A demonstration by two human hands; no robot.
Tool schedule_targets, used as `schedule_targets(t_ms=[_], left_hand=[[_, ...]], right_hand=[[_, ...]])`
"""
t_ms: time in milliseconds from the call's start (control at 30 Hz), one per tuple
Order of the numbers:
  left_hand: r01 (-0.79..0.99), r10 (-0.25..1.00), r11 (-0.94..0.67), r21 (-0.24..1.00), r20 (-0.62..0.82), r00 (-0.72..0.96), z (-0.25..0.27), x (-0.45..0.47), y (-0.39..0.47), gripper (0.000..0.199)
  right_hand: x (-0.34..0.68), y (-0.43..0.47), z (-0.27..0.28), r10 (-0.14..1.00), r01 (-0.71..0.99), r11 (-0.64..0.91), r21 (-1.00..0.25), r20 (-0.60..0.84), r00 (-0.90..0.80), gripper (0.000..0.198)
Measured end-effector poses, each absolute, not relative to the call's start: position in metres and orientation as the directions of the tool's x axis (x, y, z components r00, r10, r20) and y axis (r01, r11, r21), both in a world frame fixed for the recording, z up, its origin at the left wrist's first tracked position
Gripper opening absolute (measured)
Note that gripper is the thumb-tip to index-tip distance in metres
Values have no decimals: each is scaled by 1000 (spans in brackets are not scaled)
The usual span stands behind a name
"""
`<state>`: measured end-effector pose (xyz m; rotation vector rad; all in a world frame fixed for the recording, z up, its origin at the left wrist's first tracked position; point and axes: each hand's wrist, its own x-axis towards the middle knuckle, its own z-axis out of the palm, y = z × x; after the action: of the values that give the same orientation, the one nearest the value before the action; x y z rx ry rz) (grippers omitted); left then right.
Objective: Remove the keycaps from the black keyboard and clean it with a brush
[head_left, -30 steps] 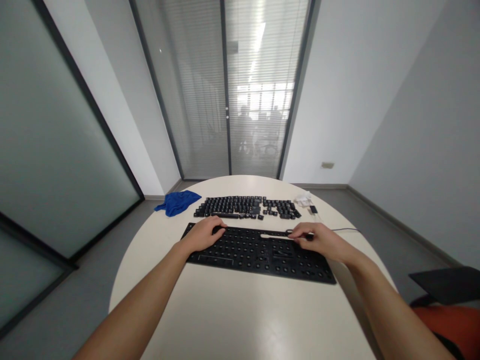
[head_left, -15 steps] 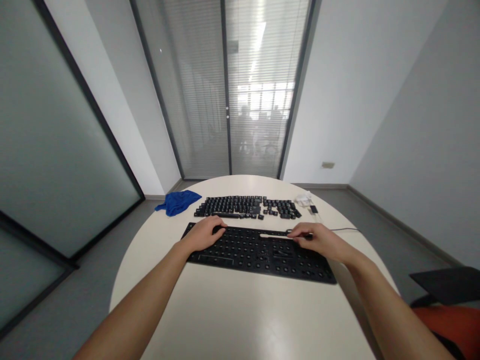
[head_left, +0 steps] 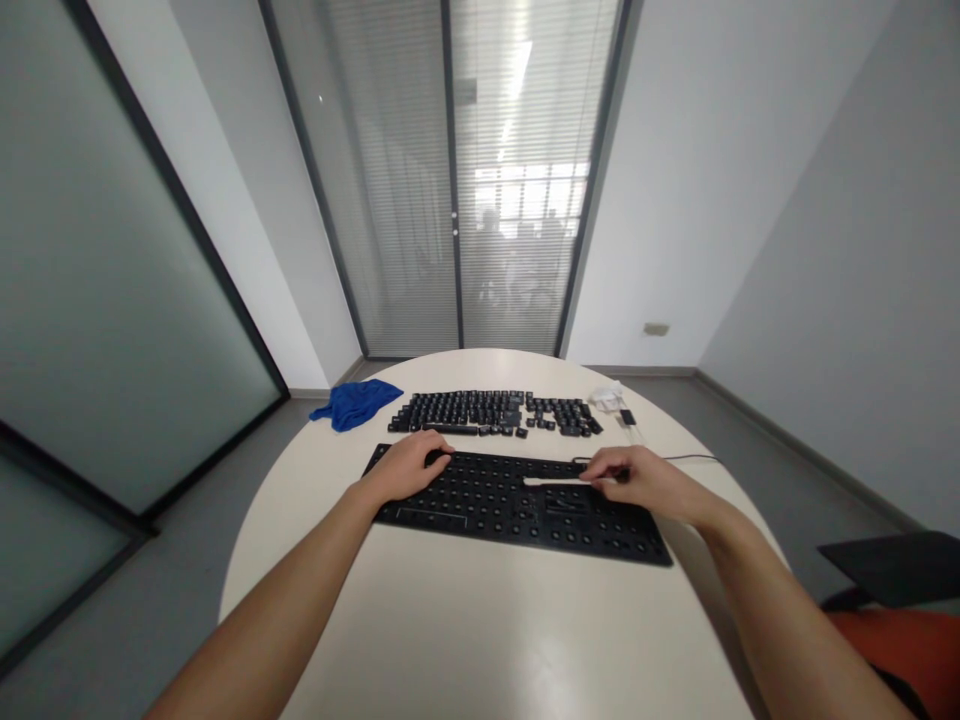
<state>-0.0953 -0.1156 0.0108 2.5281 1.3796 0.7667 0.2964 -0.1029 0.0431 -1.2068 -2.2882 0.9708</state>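
A black keyboard [head_left: 480, 500] with its keycaps off lies slightly aslant on the table. My left hand [head_left: 409, 467] grips its far left part, fingers curved at the back edge and thumb apart on top. Between the thumb and fingers of my right hand [head_left: 619, 475] is a thin white cotton swab [head_left: 555, 482]. The swab points left, low over the keyboard's right-middle part; whether its tip touches cannot be told. Beyond the keyboard, the loose black keycaps [head_left: 469, 410] are laid out in keyboard order.
A blue cloth [head_left: 358, 404] lies at the table's back left. Crumpled white tissue [head_left: 606, 397] and a small black object [head_left: 628, 417] sit at the back right. A dark cable [head_left: 690, 457] runs off the right edge of the round white table [head_left: 465, 620]. A chair [head_left: 900, 570] stands right.
My right hand has shifted the swab slightly nearer to me and a little to the right over the keyboard. My left hand and the keyboard have stayed put.
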Motion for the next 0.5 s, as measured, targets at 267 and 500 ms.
schedule_targets(t_ms=[267, 500], left_hand=[[747, 825, -556, 365, 351, 443, 12, -95, -116, 13], [748, 822, -561, 355, 349, 450, 12, -95, -117, 13]], right_hand=[[293, -108, 49, 797, 528, 407, -745, 7, -604, 18], [292, -108, 48, 822, 563, 393, -727, 3, -570, 20]])
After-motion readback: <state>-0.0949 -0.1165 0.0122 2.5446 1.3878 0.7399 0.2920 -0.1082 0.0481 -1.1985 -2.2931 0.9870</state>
